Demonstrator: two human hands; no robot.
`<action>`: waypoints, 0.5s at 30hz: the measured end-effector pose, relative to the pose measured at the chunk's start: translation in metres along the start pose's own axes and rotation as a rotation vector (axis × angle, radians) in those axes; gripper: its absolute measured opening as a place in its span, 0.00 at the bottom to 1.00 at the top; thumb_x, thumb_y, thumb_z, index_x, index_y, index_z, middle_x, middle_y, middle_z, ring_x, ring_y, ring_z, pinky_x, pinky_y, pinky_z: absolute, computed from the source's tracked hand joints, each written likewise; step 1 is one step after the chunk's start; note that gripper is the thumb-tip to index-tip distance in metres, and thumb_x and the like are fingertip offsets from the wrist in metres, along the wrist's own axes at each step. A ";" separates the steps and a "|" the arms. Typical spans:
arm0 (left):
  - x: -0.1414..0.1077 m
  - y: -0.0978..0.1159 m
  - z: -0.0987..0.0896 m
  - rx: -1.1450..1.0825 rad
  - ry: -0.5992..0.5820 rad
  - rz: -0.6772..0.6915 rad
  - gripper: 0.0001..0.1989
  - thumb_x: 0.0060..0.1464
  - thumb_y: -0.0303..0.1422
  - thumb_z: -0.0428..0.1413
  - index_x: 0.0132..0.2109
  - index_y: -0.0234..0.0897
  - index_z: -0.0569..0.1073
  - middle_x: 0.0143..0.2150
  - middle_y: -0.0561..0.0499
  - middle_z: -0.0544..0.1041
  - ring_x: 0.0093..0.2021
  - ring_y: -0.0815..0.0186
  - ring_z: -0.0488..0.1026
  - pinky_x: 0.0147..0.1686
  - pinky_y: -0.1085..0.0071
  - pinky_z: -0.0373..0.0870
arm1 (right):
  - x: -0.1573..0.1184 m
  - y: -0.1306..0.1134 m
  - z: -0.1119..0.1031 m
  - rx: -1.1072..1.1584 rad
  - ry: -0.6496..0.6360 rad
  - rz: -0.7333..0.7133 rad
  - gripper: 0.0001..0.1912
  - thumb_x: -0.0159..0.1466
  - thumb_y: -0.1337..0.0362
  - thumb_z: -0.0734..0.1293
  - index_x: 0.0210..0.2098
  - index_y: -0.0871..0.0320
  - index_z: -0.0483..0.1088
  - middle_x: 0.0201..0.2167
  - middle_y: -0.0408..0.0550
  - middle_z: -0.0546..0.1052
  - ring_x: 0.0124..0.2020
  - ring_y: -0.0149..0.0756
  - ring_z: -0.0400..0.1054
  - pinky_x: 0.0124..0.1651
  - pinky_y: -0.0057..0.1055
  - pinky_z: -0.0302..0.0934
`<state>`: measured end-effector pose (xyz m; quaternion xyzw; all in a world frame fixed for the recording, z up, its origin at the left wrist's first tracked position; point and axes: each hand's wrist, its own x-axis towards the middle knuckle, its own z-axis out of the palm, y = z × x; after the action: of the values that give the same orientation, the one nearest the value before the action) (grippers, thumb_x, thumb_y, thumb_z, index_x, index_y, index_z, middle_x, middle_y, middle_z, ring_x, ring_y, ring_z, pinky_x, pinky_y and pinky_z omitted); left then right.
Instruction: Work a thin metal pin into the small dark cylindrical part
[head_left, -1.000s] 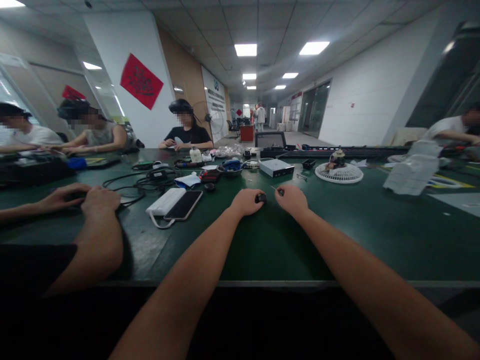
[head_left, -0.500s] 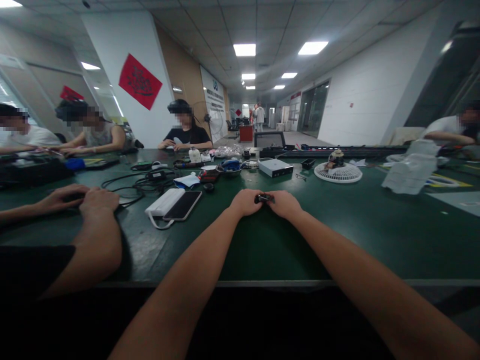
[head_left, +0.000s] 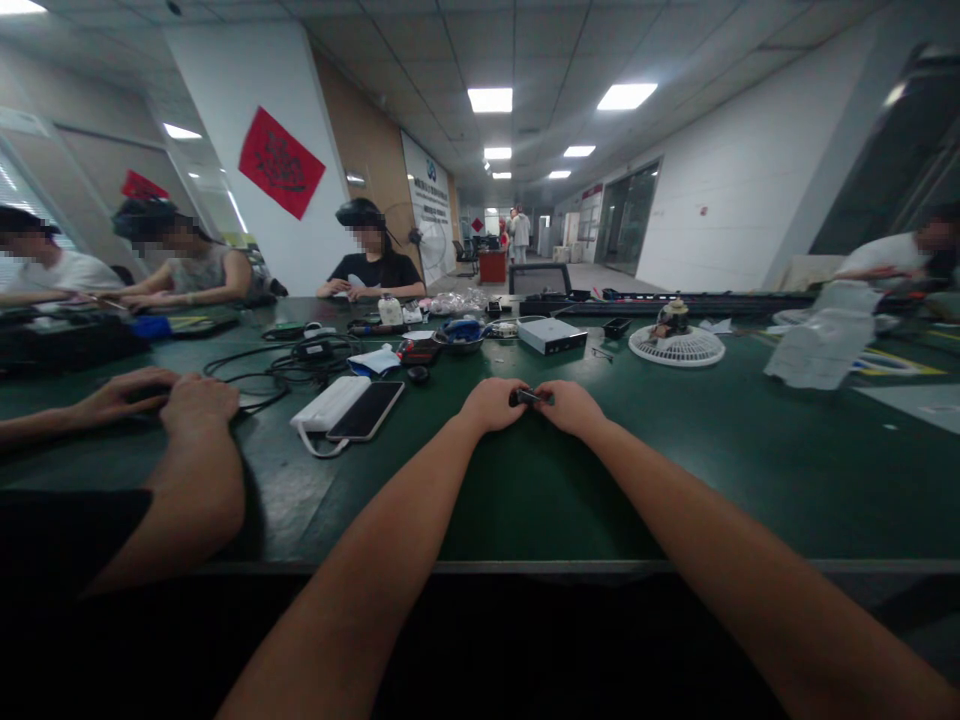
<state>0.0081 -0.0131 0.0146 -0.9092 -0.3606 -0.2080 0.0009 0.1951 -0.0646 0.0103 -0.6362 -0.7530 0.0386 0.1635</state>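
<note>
Plain green table (head_left: 720, 470).

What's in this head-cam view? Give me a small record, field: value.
surface: green table
left hand: grip on a small dark part
right hand: fingertips at that part's right side; what they pinch is too small to tell
left of hands: phone beside a white pack; round black piece
beyond hands: silver box
beyond, to the right: white fan grille; crumpled translucent plastic
far left, near edge: co-worker's hands
</note>
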 end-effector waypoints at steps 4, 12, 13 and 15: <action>0.000 0.000 0.000 0.004 0.000 0.000 0.18 0.56 0.37 0.58 0.53 0.42 0.78 0.46 0.48 0.83 0.46 0.57 0.79 0.49 0.65 0.74 | 0.001 0.000 0.001 0.013 0.000 0.024 0.16 0.70 0.58 0.67 0.54 0.58 0.70 0.53 0.52 0.74 0.49 0.42 0.72 0.50 0.45 0.69; -0.001 0.001 -0.001 0.026 0.041 -0.002 0.17 0.56 0.33 0.59 0.53 0.42 0.76 0.48 0.47 0.82 0.49 0.55 0.78 0.52 0.62 0.72 | -0.002 -0.003 -0.002 0.060 0.119 0.075 0.18 0.70 0.58 0.66 0.57 0.58 0.68 0.52 0.52 0.74 0.48 0.42 0.73 0.49 0.45 0.70; -0.001 0.001 -0.001 0.028 0.051 -0.004 0.17 0.56 0.33 0.59 0.53 0.41 0.75 0.48 0.46 0.81 0.49 0.54 0.78 0.52 0.62 0.72 | -0.002 -0.002 -0.003 0.060 0.131 0.085 0.18 0.70 0.57 0.66 0.57 0.58 0.68 0.52 0.52 0.74 0.47 0.42 0.73 0.50 0.45 0.70; -0.001 -0.001 -0.002 0.031 0.071 -0.007 0.17 0.57 0.33 0.58 0.53 0.40 0.74 0.49 0.45 0.81 0.50 0.54 0.77 0.52 0.61 0.72 | -0.002 -0.001 -0.004 0.057 0.144 0.103 0.18 0.71 0.57 0.66 0.57 0.58 0.68 0.51 0.52 0.75 0.47 0.42 0.73 0.50 0.45 0.70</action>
<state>0.0064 -0.0135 0.0156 -0.8999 -0.3668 -0.2344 0.0270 0.1960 -0.0674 0.0136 -0.6702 -0.7043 0.0224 0.2331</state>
